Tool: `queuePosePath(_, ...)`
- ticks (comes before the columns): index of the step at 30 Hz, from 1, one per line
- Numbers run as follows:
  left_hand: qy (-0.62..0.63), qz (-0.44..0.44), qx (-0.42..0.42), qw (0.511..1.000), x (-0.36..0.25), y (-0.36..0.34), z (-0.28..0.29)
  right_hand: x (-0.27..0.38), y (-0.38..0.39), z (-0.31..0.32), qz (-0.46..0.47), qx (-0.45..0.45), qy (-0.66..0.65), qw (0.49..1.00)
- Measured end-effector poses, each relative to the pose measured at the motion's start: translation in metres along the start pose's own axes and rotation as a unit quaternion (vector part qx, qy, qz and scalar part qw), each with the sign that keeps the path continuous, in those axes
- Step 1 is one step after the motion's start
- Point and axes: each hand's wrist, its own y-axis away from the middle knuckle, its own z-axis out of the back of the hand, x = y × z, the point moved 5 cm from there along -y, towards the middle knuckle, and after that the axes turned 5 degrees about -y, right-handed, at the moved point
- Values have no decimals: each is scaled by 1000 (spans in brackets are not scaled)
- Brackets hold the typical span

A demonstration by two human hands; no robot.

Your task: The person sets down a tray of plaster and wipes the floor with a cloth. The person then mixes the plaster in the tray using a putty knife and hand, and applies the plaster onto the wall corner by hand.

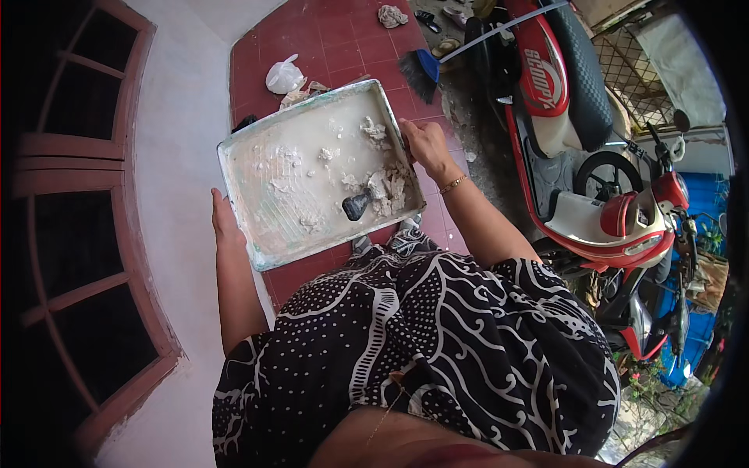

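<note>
My left hand (224, 218) and right hand (427, 150) hold opposite sides of a shallow, paint-stained white tray (265, 222), tilted askew in front of my body. Inside it is a milky whitish coating over a ribbed part, with scattered crumbly white lumps (386, 193). A small black object (357, 207) lies among the lumps near the right end. Both hands grip at the rim; some fingertips are hidden by the tray. Beneath it, my feet (406, 232) show on red tiles, below my black-and-white patterned clothing.
A pale wall (179, 117) with pink-framed dark panes (82, 249) runs along the left. A white plastic bag (285, 76), crumpled cloth (392, 15) and blue broom (423, 74) are on the red tiles (343, 47) ahead. Footwear (456, 17) and a red scooter (550, 86) stand at right.
</note>
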Motion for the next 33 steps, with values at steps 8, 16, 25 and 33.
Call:
queuePosePath(8, 15, -2, -33, 999, -11, 32, 28, 35, 31, -19, 22, 17, 42, 999)
queuePosePath(16, 21, 9, -47, 999, -20, 30, 15, 44, 10, -22, 49, 10, 53, 997)
queuePosePath(25, 11, 15, -59, 998, -25, 22, 52, 41, 22, -56, 27, 21, 64, 997)
queuePosePath(33, 2, -31, -3, 1000, -10, 18, 52, 27, 49, -47, -15, 16, -19, 1000)
